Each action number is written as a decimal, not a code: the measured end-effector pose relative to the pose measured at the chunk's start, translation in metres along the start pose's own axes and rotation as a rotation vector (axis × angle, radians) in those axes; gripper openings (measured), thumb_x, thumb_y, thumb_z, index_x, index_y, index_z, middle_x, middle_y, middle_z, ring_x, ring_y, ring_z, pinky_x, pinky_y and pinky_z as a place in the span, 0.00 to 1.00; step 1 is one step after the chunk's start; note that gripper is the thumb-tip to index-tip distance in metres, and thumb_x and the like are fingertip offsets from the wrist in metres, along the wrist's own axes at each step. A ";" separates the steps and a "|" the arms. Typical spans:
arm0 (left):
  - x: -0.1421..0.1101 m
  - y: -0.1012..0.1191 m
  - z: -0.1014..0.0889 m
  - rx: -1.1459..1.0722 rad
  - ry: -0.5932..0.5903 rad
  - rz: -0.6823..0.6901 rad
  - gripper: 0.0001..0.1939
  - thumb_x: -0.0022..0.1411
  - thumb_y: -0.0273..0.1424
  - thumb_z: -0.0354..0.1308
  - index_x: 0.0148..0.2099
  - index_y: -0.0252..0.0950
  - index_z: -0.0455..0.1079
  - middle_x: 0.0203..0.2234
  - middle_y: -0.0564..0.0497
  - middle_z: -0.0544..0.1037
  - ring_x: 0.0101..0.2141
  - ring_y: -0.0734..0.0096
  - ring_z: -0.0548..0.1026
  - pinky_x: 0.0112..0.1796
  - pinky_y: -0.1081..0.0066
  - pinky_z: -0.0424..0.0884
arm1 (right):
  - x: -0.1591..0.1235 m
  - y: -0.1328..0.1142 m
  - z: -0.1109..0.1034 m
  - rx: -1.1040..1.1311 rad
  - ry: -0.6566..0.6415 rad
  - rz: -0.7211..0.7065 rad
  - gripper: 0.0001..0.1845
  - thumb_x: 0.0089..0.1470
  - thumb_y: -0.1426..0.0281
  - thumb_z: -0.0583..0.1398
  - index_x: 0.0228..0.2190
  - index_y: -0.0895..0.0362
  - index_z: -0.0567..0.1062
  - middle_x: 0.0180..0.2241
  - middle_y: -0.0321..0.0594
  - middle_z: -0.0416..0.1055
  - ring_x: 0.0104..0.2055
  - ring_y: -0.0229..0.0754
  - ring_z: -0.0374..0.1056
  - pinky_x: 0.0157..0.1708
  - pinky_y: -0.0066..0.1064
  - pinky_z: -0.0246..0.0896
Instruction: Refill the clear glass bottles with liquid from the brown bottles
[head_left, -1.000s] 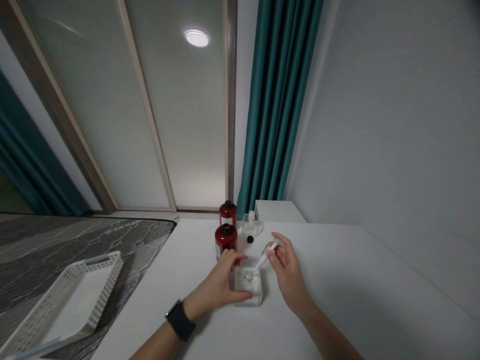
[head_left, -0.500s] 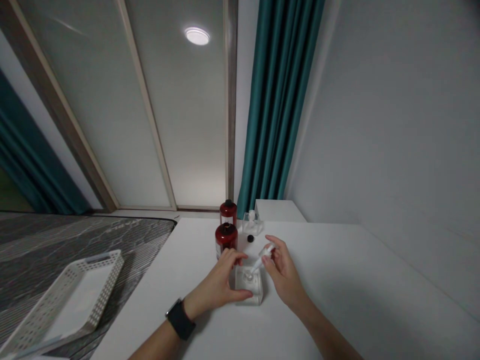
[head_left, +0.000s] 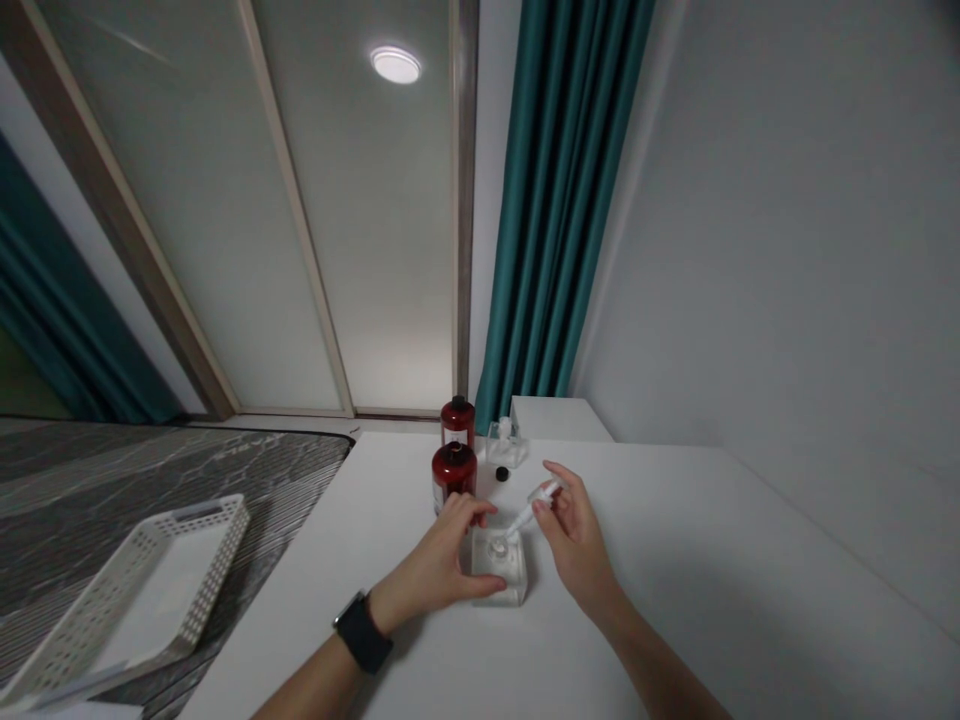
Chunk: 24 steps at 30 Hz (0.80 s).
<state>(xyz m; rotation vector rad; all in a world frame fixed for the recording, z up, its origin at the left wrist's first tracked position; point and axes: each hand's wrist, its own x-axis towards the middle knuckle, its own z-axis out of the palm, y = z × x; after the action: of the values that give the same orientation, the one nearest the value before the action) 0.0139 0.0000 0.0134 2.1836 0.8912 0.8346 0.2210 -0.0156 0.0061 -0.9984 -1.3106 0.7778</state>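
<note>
A clear square bottle (head_left: 511, 572) stands on the white table with its round mouth facing up. My left hand (head_left: 439, 565) curves round its left side, thumb at the front and fingers at the back, steadying it. Between the thumb and fingers of my right hand (head_left: 579, 550) is a white pump head (head_left: 531, 510), held tilted. Its narrow lower end points down and left, close to the bottle's mouth; whether they touch I cannot tell. Just behind my left hand stands a dark red bottle (head_left: 455, 468) with its top uncapped.
Farther back are a second red bottle (head_left: 457, 420) with a black top and another clear bottle (head_left: 507, 446) with a white pump. A small black cap (head_left: 502, 474) lies before them. Left of the table (head_left: 645, 640), a white perforated basket (head_left: 217, 560) sits lower down.
My right hand has moved a little right and up with the pump head, drawing it slightly away from the bottle's mouth. My left hand stays on the bottle.
</note>
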 end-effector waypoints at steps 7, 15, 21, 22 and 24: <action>0.001 0.002 -0.001 0.004 -0.005 -0.007 0.32 0.50 0.28 0.72 0.55 0.40 0.64 0.44 0.49 0.68 0.46 0.56 0.69 0.47 0.59 0.68 | -0.003 0.002 -0.002 -0.103 0.025 -0.094 0.23 0.62 0.64 0.58 0.57 0.53 0.65 0.39 0.41 0.71 0.40 0.43 0.69 0.44 0.36 0.68; 0.002 -0.001 0.000 0.021 -0.023 -0.005 0.33 0.51 0.29 0.72 0.55 0.40 0.62 0.44 0.49 0.67 0.46 0.57 0.68 0.49 0.58 0.67 | -0.007 -0.012 -0.005 -0.356 0.048 -0.432 0.23 0.62 0.74 0.57 0.58 0.51 0.65 0.44 0.44 0.69 0.45 0.46 0.68 0.47 0.41 0.67; 0.001 -0.002 0.001 0.025 -0.018 0.009 0.34 0.49 0.28 0.73 0.55 0.39 0.62 0.44 0.49 0.66 0.46 0.57 0.67 0.49 0.59 0.67 | -0.011 -0.026 0.000 -0.395 -0.035 -0.729 0.32 0.58 0.82 0.57 0.60 0.50 0.62 0.42 0.43 0.68 0.43 0.45 0.66 0.41 0.38 0.70; 0.001 -0.002 0.001 0.024 -0.017 0.011 0.34 0.49 0.27 0.73 0.55 0.39 0.62 0.44 0.49 0.66 0.46 0.58 0.67 0.49 0.59 0.67 | -0.012 -0.027 0.001 -0.396 -0.044 -0.750 0.32 0.57 0.82 0.57 0.61 0.50 0.61 0.42 0.43 0.68 0.43 0.45 0.66 0.40 0.38 0.70; 0.001 -0.001 0.001 0.022 -0.018 0.013 0.34 0.50 0.28 0.73 0.56 0.39 0.62 0.44 0.49 0.66 0.46 0.58 0.67 0.49 0.59 0.67 | -0.012 -0.027 0.001 -0.401 -0.051 -0.773 0.33 0.57 0.83 0.57 0.61 0.50 0.61 0.43 0.44 0.68 0.43 0.45 0.66 0.40 0.38 0.70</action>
<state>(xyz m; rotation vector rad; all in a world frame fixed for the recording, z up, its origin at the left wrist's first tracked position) 0.0143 0.0014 0.0124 2.2147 0.8823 0.8132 0.2160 -0.0374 0.0258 -0.6777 -1.7683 -0.0547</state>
